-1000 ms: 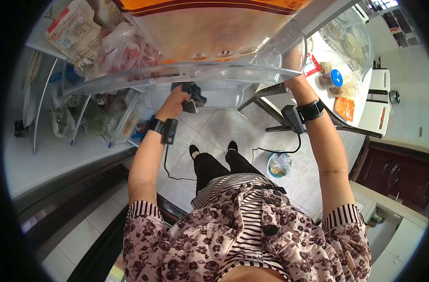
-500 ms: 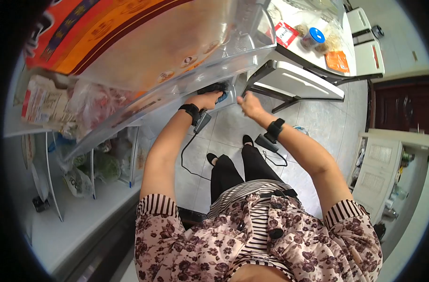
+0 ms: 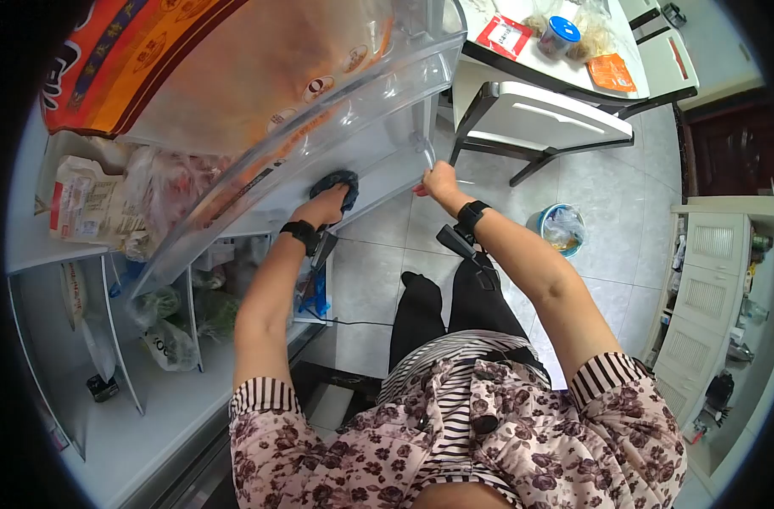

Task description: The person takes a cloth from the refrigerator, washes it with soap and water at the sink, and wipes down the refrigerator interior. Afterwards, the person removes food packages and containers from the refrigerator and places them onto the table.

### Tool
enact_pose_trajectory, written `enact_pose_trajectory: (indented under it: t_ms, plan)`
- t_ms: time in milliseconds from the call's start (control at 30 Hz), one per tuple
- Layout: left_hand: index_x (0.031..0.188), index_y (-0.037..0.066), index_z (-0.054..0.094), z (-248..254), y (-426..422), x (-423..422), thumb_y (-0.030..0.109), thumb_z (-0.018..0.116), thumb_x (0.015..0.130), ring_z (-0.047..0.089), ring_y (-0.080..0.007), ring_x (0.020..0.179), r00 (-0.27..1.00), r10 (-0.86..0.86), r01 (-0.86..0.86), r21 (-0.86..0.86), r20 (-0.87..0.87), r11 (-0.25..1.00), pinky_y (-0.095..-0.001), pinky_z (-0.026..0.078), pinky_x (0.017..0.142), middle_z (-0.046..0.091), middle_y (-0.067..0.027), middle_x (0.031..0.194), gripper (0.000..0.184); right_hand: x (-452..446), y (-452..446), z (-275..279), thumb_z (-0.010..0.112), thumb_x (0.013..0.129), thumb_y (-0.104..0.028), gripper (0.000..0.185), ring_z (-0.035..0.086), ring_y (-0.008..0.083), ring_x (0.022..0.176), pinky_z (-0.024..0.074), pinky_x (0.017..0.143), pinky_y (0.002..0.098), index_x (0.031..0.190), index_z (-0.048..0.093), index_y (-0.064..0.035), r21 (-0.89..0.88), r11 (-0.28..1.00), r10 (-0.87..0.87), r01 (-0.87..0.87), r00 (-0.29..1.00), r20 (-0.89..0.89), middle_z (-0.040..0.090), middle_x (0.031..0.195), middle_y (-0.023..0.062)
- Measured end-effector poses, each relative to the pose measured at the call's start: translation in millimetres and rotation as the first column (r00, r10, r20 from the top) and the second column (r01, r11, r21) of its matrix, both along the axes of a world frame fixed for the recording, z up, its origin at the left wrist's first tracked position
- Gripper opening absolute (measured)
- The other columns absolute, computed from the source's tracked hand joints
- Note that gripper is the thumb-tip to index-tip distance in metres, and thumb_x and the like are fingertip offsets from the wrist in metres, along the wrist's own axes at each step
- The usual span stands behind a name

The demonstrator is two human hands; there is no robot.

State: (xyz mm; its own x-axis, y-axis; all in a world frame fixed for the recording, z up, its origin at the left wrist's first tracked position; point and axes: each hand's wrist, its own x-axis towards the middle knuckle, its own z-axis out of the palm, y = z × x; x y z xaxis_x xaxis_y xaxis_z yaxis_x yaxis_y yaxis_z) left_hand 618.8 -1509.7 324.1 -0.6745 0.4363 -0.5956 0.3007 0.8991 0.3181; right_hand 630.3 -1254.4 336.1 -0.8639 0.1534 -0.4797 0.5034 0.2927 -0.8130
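My left hand (image 3: 326,206) presses a dark, bunched cloth (image 3: 336,187) against the pale inner panel (image 3: 378,174) below a clear plastic drawer (image 3: 353,81). The fingers are partly hidden by the cloth. My right hand (image 3: 440,181) is closed at the clear corner of this fridge part, its fingers curled around the edge. Inside the clear drawer lies a large orange and red package (image 3: 141,59). Bagged pinkish food (image 3: 170,182) and a white printed carton (image 3: 86,199) sit beside it.
Lower fridge compartments hold bagged greens (image 3: 217,314) between upright dividers. A white chair (image 3: 548,114) stands by a table (image 3: 480,13) carrying a blue-lidded jar (image 3: 560,37) and packets. A lined bucket (image 3: 562,231) is on the tiled floor, and a white cabinet (image 3: 713,280) stands at right.
My left hand has moved left and slightly down along the panel with the cloth. My right hand has come to the clear corner. The view has shifted, showing more of the bucket.
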Motion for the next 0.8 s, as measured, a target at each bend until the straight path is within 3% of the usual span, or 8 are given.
enact_pose_trajectory:
  t_ms: [167, 233, 333, 433, 533, 633, 667, 800]
  plan:
    - [0.134, -0.001, 0.028, 4, 3, -3, 0.000, 0.043, 0.072, 0.026, -0.0301, 0.130, 0.999, -0.034, 0.033, 0.039, 0.028, 0.999, -0.0325, 0.022, 0.108, 0.026, -0.0205, 0.141, 0.064, 2, 2, -7, 0.047, 0.085, -0.004, 0.023, 0.065, 0.0300, 0.059, 0.0549, 0.046, 0.0360, 0.081, 0.052, 0.0178, -0.025, 1.000, -0.006, 0.005, 1.000, -0.006, 0.061, 0.069, 0.0221]
    - [0.134, 0.001, 0.031, -1, 24, -15, 0.001, 0.043, 0.073, 0.026, -0.0299, 0.130, 0.986, -0.169, 0.166, 0.241, -0.007, 0.956, -0.0334, 0.022, 0.108, 0.026, -0.0191, 0.141, 0.062, 2, 4, -12, 0.046, 0.085, -0.006, 0.025, 0.065, 0.0295, 0.057, 0.0545, 0.046, 0.0355, 0.078, 0.053, 0.0176, 0.035, 0.999, 0.013, -0.011, 0.998, -0.068, 0.061, 0.065, 0.0217]
    - [0.133, 0.004, 0.033, 11, 69, -30, 0.003, 0.044, 0.074, 0.025, -0.0293, 0.131, 0.975, -0.221, 0.209, 0.300, 0.007, 0.931, -0.0345, 0.022, 0.108, 0.027, -0.0166, 0.141, 0.060, 2, 6, -24, 0.046, 0.085, -0.007, 0.026, 0.065, 0.0282, 0.055, 0.0540, 0.046, 0.0346, 0.077, 0.054, 0.0166, 0.027, 1.000, 0.016, -0.013, 0.996, -0.092, 0.061, 0.061, 0.0214]
    - [0.133, 0.011, 0.036, 2, 92, -48, 0.018, 0.051, 0.081, 0.026, -0.0282, 0.130, 0.950, -0.312, 0.305, 0.241, -0.012, 0.921, -0.0359, 0.023, 0.107, 0.029, -0.0111, 0.141, 0.055, 1, 8, -25, 0.047, 0.085, -0.008, 0.025, 0.065, 0.0268, 0.055, 0.0535, 0.046, 0.0339, 0.078, 0.054, 0.0152, 0.060, 0.997, 0.047, -0.040, 0.993, -0.106, 0.061, 0.060, 0.0212]
    - [0.133, 0.014, 0.037, -8, 105, -59, 0.022, 0.051, 0.083, 0.029, -0.0285, 0.128, 0.949, -0.315, 0.311, 0.241, -0.021, 0.919, -0.0376, 0.027, 0.105, 0.032, -0.0086, 0.138, 0.053, -1, 8, -25, 0.047, 0.085, -0.008, 0.024, 0.065, 0.0267, 0.054, 0.0529, 0.046, 0.0337, 0.080, 0.054, 0.0141, 0.074, 0.996, 0.045, -0.039, 0.996, -0.083, 0.061, 0.062, 0.0210]
    - [0.131, 0.014, 0.039, -11, 107, -61, 0.017, 0.049, 0.083, 0.033, -0.0286, 0.125, 0.932, -0.355, 0.362, 0.202, -0.068, 0.910, -0.0389, 0.032, 0.102, 0.036, -0.0070, 0.135, 0.049, -3, 8, -25, 0.048, 0.085, -0.009, 0.023, 0.065, 0.0267, 0.055, 0.0532, 0.046, 0.0332, 0.081, 0.053, 0.0132, 0.085, 0.996, 0.036, -0.029, 0.996, -0.079, 0.062, 0.064, 0.0205]
    - [0.128, 0.013, 0.042, -15, 105, -59, 0.013, 0.047, 0.083, 0.037, -0.0277, 0.122, 0.898, -0.409, 0.433, 0.161, -0.160, 0.887, -0.0386, 0.036, 0.099, 0.038, -0.0061, 0.133, 0.045, -3, 8, -27, 0.048, 0.085, -0.009, 0.023, 0.065, 0.0267, 0.055, 0.0532, 0.046, 0.0332, 0.081, 0.053, 0.0132, 0.088, 0.996, 0.035, -0.028, 0.996, -0.079, 0.062, 0.064, 0.0205]
    - [0.124, 0.011, 0.045, -13, 88, -44, 0.010, 0.046, 0.080, 0.039, -0.0273, 0.120, 0.903, -0.384, 0.406, 0.087, -0.193, 0.910, -0.0373, 0.037, 0.097, 0.040, -0.0072, 0.131, 0.044, -6, 10, -31, 0.049, 0.086, -0.007, 0.020, 0.066, 0.0270, 0.059, 0.0544, 0.047, 0.0334, 0.086, 0.052, 0.0126, 0.063, 0.997, 0.054, -0.051, 0.998, -0.042, 0.062, 0.071, 0.0195]
